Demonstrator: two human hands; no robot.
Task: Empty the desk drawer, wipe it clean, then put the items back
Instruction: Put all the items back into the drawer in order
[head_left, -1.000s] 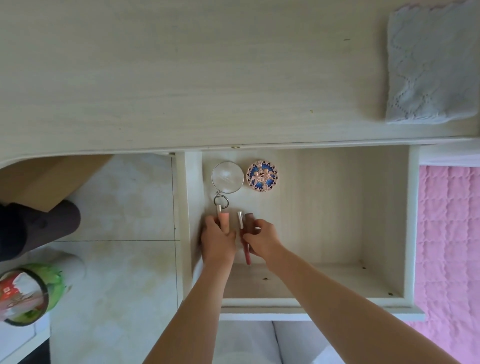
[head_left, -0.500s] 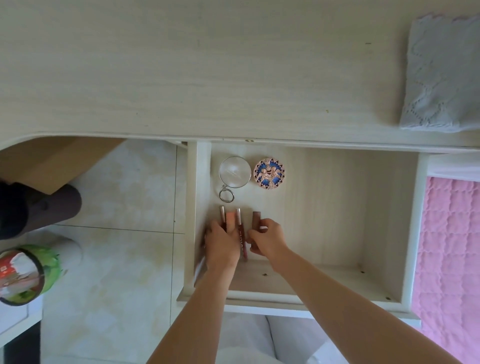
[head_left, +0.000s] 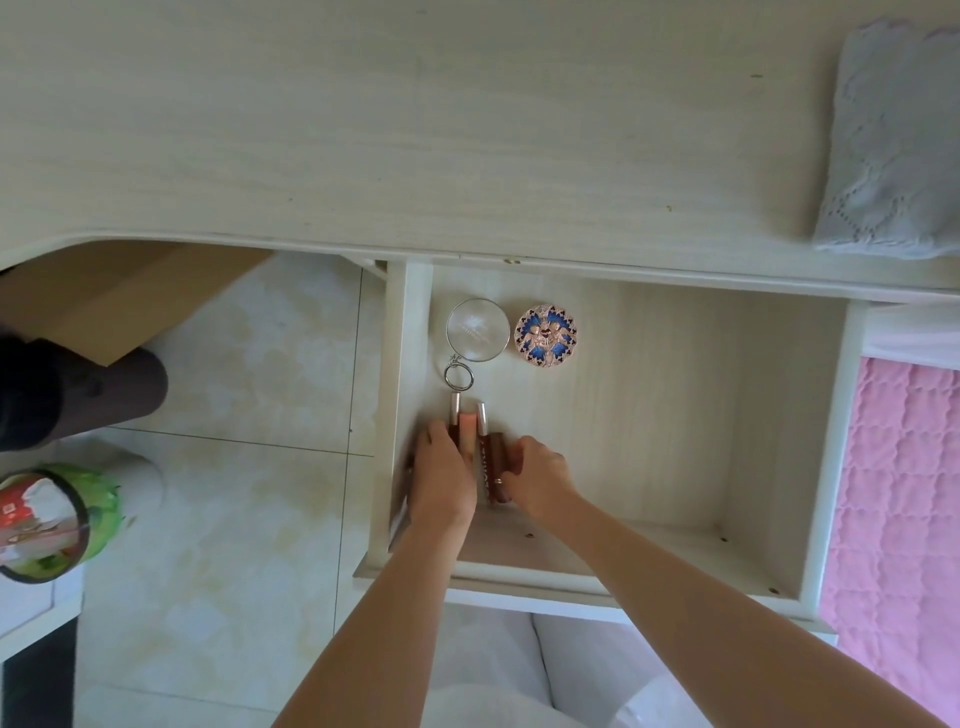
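Since the earlier frames, both hands have drawn closer together over the slim lip-gloss tubes, which now lie packed side by side instead of spread apart; the round pieces above them sit where they did. Going left to right: the left hand (head_left: 441, 475) lies over the left tubes with fingers curled down on them, apparently pressing the row toward the left wall of the pale wooden desk drawer (head_left: 675, 415). Between the hands, the dark red tubes with silver caps (head_left: 485, 452) point away from the person. The right hand (head_left: 537, 475) pinches the rightmost tube, likely nudging it flush. Above, the clear round keyring mirror (head_left: 478, 329) sits just beside the blue and rose-gold round compact (head_left: 545, 336), both tucked in the far left corner, probably to keep things tidy. On the desk top right, a folded grey cloth (head_left: 893, 140) rests, suggesting wiping is done.
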